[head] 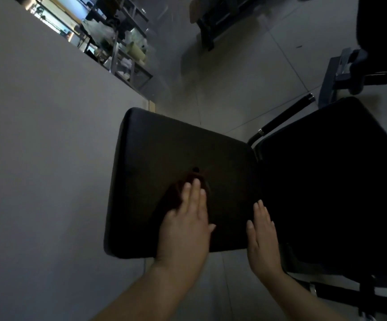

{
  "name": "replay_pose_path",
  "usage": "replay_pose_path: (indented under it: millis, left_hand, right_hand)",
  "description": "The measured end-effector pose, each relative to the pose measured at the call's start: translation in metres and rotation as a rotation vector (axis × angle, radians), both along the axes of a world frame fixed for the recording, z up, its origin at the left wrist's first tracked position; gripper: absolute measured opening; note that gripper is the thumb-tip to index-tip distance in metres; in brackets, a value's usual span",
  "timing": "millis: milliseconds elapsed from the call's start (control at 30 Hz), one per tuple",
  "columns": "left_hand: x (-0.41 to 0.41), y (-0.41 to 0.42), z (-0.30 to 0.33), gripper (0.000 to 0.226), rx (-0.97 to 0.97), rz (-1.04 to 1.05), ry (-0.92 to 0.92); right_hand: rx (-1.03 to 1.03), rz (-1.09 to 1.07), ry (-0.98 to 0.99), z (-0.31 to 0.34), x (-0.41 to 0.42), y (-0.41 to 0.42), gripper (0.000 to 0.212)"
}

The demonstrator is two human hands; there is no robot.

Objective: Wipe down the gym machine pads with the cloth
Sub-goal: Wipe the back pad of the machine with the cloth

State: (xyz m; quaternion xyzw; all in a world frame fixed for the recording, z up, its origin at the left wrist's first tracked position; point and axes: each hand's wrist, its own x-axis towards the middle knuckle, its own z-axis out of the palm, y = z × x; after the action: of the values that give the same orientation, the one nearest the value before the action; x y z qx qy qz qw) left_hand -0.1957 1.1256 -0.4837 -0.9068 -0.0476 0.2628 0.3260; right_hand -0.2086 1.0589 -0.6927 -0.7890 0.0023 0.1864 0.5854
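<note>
A black square machine pad [164, 144] fills the middle of the view. My left hand [188, 223] lies flat on it, fingers together, pressing a dark brown cloth [176, 193] that shows past my fingertips and to their left. My right hand [262, 232] rests flat and open on the pad's right edge, holding nothing. A second, larger black pad [327, 181] sits right beside the first, in deep shadow.
A grey wall [37, 158] runs along the left. A black-gripped handle bar [285, 117] sticks out behind the pads. Machine frame parts [341, 72] stand at the upper right, on a tiled floor [234, 77]. Cluttered shelves [123, 49] are far back.
</note>
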Motion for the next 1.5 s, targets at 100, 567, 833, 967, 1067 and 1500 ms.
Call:
replay_pose_path:
  millis: [100, 567, 833, 967, 1067, 1500]
  left_hand:
    - [-0.013, 0.012, 0.037, 0.078, -0.027, -0.004, -0.254]
    - [0.004, -0.022, -0.054, 0.064, -0.025, -0.083, -0.042]
    - [-0.044, 0.017, 0.035, 0.071, 0.011, -0.165, -0.245]
    - [-0.027, 0.001, 0.009, 0.067, 0.075, -0.116, -0.196]
    - [-0.018, 0.001, -0.019, 0.064, 0.077, -0.234, -0.149]
    - [-0.007, -0.015, -0.079, 0.06, 0.015, -0.251, -0.096]
  right_hand:
    - [0.039, 0.018, -0.011, 0.001, -0.001, -0.002, 0.063]
    - [0.046, -0.029, -0.019, -0.012, -0.006, -0.003, 0.059]
    - [0.103, 0.071, -0.061, -0.011, -0.018, -0.018, 0.086]
    - [0.02, 0.15, -0.034, -0.009, -0.016, -0.021, 0.071]
    - [-0.02, 0.17, -0.053, -0.013, -0.015, -0.02, 0.066]
    - [0.164, 0.072, -0.006, -0.017, -0.017, -0.02, 0.058]
